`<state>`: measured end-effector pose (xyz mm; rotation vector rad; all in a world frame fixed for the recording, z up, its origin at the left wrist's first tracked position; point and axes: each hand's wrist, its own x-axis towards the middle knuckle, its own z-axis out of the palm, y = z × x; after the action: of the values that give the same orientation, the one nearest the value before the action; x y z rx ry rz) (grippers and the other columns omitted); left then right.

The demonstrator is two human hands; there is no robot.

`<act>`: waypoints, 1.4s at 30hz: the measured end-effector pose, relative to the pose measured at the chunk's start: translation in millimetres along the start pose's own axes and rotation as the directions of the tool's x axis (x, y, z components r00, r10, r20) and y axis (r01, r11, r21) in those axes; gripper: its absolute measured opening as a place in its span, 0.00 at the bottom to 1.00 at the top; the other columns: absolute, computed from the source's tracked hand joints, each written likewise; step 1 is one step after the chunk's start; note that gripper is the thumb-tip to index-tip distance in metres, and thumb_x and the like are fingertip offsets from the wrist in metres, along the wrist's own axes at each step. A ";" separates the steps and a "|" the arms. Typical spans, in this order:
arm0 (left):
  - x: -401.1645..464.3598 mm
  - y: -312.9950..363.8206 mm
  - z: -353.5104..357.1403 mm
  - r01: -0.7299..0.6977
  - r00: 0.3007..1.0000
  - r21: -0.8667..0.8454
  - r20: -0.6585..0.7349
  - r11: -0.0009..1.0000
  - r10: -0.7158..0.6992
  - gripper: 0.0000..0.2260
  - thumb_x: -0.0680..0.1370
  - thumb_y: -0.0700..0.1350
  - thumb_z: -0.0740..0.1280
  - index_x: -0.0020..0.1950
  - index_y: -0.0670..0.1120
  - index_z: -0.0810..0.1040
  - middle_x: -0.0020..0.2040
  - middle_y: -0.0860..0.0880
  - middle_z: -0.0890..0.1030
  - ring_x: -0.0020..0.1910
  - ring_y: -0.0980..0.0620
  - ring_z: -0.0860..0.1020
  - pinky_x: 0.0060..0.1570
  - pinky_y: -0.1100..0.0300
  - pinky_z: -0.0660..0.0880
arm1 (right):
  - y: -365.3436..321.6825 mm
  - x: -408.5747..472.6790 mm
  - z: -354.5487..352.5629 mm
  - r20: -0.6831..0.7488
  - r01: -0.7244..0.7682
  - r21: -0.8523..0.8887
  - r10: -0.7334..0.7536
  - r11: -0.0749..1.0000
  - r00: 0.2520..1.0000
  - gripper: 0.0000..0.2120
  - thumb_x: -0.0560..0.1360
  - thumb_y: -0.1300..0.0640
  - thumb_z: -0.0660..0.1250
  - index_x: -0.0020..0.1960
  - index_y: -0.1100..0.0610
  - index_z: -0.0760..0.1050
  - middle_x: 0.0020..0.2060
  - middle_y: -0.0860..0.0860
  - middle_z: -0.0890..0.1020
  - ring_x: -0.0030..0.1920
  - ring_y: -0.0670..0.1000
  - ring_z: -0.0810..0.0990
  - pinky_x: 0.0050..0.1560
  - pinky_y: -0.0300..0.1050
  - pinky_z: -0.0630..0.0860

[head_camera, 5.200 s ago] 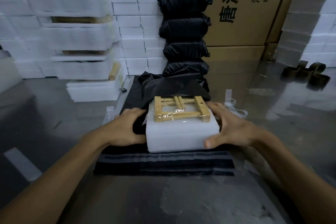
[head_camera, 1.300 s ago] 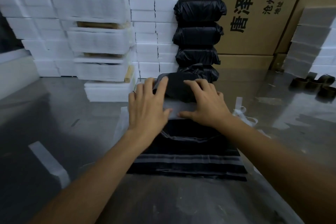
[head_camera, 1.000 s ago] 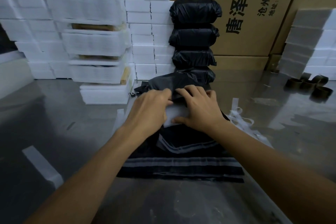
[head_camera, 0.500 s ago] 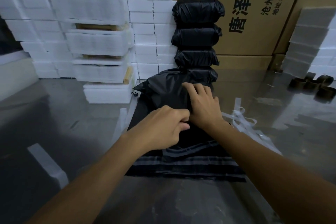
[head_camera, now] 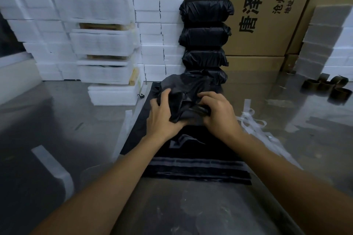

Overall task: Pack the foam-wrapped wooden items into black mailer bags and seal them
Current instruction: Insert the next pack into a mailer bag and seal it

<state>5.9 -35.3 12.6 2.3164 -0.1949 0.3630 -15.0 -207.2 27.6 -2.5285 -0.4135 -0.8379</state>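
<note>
A filled black mailer bag (head_camera: 188,89) lies on a flat pile of empty black mailer bags (head_camera: 198,166) in the middle of the table. Its near end is bunched into loose folds. My left hand (head_camera: 162,115) grips the bag's left near side, thumb and fingers curled into the plastic. My right hand (head_camera: 217,112) grips the bunched flap on the right. The foam-wrapped wooden item is hidden inside the bag. Behind it rises a stack of sealed black parcels (head_camera: 205,34).
Foam-wrapped wooden items (head_camera: 103,47) are stacked at the back left against white foam blocks (head_camera: 158,25). Large cardboard boxes (head_camera: 267,15) stand behind. Peeled white strips (head_camera: 252,120) lie to the right, empty tape cores (head_camera: 328,86) at the far right, a foam strip (head_camera: 53,166) near left.
The foam-wrapped item went fully into the black bag. Both hands moved from smoothing the bag's mouth to gripping and bunching its near end.
</note>
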 end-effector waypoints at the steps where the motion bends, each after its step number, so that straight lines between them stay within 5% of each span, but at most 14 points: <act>1: 3.6 3.6 3.1 0.007 0.999 0.036 -0.041 0.999 -0.006 0.43 0.65 0.60 0.77 0.72 0.58 0.56 0.64 0.45 0.65 0.59 0.38 0.73 0.51 0.47 0.74 | -1.3 -2.8 -0.5 -0.013 0.023 0.030 -0.022 0.999 1.000 0.07 0.71 0.71 0.70 0.48 0.64 0.80 0.62 0.57 0.81 0.63 0.63 0.76 0.60 0.55 0.75; 4: 10.2 9.9 12.1 0.069 0.987 0.091 -0.152 0.993 -0.055 0.37 0.66 0.55 0.77 0.68 0.56 0.60 0.60 0.45 0.66 0.55 0.40 0.73 0.46 0.48 0.73 | -5.5 -13.8 -4.2 -0.021 0.118 0.084 -0.117 0.989 0.993 0.13 0.70 0.73 0.71 0.54 0.66 0.82 0.58 0.60 0.84 0.63 0.64 0.79 0.65 0.56 0.74; 8: 14.9 12.9 21.6 0.155 0.958 0.065 -0.256 0.986 -0.133 0.37 0.71 0.46 0.75 0.73 0.50 0.56 0.65 0.41 0.66 0.59 0.40 0.71 0.52 0.49 0.71 | -1.4 -25.5 -15.7 0.042 0.192 0.144 -0.199 0.971 0.979 0.10 0.69 0.73 0.66 0.48 0.66 0.80 0.45 0.59 0.85 0.49 0.60 0.84 0.45 0.58 0.81; 11: 20.0 9.5 19.7 0.193 0.951 0.040 -0.255 0.980 -0.176 0.29 0.76 0.41 0.69 0.74 0.48 0.60 0.64 0.42 0.68 0.58 0.40 0.73 0.51 0.51 0.70 | 2.8 -30.3 -16.1 0.034 0.128 0.200 -0.137 0.971 0.990 0.10 0.68 0.75 0.68 0.45 0.64 0.79 0.43 0.57 0.84 0.47 0.59 0.84 0.43 0.49 0.79; 14: 22.5 -3.4 10.7 0.118 0.962 0.038 -0.254 0.992 -0.105 0.15 0.77 0.35 0.63 0.63 0.44 0.73 0.58 0.44 0.74 0.55 0.42 0.75 0.48 0.53 0.71 | 6.1 -23.2 -6.2 0.014 -0.004 0.124 0.003 0.992 1.000 0.19 0.68 0.67 0.74 0.57 0.59 0.75 0.55 0.56 0.76 0.55 0.59 0.76 0.51 0.45 0.72; 17: 23.4 -16.1 4.3 0.136 0.974 -0.027 -0.181 0.990 -0.139 0.12 0.75 0.30 0.61 0.56 0.39 0.75 0.55 0.42 0.77 0.53 0.43 0.76 0.54 0.52 0.76 | 9.9 -5.5 0.1 0.164 -0.361 0.221 0.330 0.906 0.929 0.46 0.68 0.56 0.78 0.77 0.50 0.55 0.72 0.56 0.63 0.69 0.60 0.67 0.68 0.54 0.68; 19: 24.1 -17.7 4.0 0.181 0.979 0.038 -0.106 0.983 -0.176 0.10 0.73 0.29 0.64 0.51 0.39 0.75 0.54 0.40 0.76 0.51 0.42 0.76 0.49 0.55 0.74 | 13.9 3.4 6.0 0.302 -0.477 0.258 0.399 0.840 0.866 0.52 0.70 0.59 0.77 0.81 0.50 0.45 0.73 0.58 0.67 0.71 0.61 0.68 0.69 0.54 0.67; 22: 23.6 -14.9 4.5 0.204 0.978 0.142 -0.071 0.969 -0.195 0.09 0.73 0.28 0.62 0.43 0.42 0.71 0.45 0.43 0.75 0.42 0.46 0.73 0.43 0.56 0.70 | 18.6 8.6 17.9 0.298 -0.492 0.130 0.439 0.861 0.847 0.41 0.73 0.63 0.72 0.79 0.56 0.52 0.64 0.60 0.75 0.65 0.64 0.73 0.61 0.56 0.73; 25: 17.3 -14.3 4.1 0.130 0.987 0.216 -0.119 0.968 -0.106 0.14 0.73 0.27 0.58 0.35 0.45 0.64 0.36 0.48 0.70 0.38 0.47 0.70 0.37 0.55 0.68 | 21.2 8.4 25.1 0.168 -0.472 -0.056 0.474 0.880 0.864 0.15 0.73 0.67 0.66 0.57 0.59 0.66 0.44 0.55 0.73 0.52 0.64 0.76 0.44 0.52 0.69; 27: 9.7 -14.7 2.4 0.090 0.986 0.248 -0.159 0.965 -0.051 0.16 0.71 0.26 0.58 0.33 0.45 0.62 0.32 0.48 0.68 0.35 0.46 0.70 0.31 0.56 0.64 | 21.9 6.4 25.0 0.101 -0.475 -0.066 0.479 0.878 0.872 0.10 0.72 0.69 0.64 0.49 0.59 0.67 0.40 0.55 0.73 0.45 0.62 0.75 0.42 0.51 0.69; 34: -4.1 -19.3 -5.5 0.016 0.988 0.313 -0.153 0.950 0.034 0.17 0.69 0.28 0.63 0.33 0.47 0.60 0.29 0.50 0.66 0.30 0.49 0.66 0.32 0.54 0.65 | 24.6 -9.0 21.0 -0.052 -0.399 -0.022 0.398 0.917 0.916 0.06 0.69 0.71 0.62 0.40 0.62 0.72 0.33 0.57 0.77 0.34 0.60 0.75 0.32 0.51 0.72; 38: -6.4 -18.6 -2.7 -0.076 0.990 0.333 -0.083 0.940 0.110 0.13 0.70 0.31 0.65 0.36 0.45 0.64 0.29 0.51 0.65 0.32 0.45 0.70 0.32 0.54 0.64 | 25.0 -8.0 22.6 0.018 -0.368 -0.093 0.371 0.925 0.928 0.07 0.68 0.71 0.60 0.40 0.62 0.73 0.35 0.60 0.79 0.38 0.63 0.77 0.35 0.53 0.74; 42: -8.6 -19.9 -2.1 -0.053 0.994 0.295 -0.080 0.954 0.080 0.09 0.71 0.35 0.66 0.39 0.45 0.67 0.30 0.51 0.68 0.34 0.45 0.72 0.33 0.55 0.65 | 27.1 -6.0 19.6 0.078 -0.413 0.039 0.409 0.910 0.909 0.12 0.67 0.66 0.65 0.32 0.55 0.64 0.30 0.54 0.75 0.35 0.58 0.75 0.32 0.49 0.68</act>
<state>2.2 -19.7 -2.2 2.5820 -0.1844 0.5637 1.0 -221.5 1.3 -2.4672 0.0813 -0.5694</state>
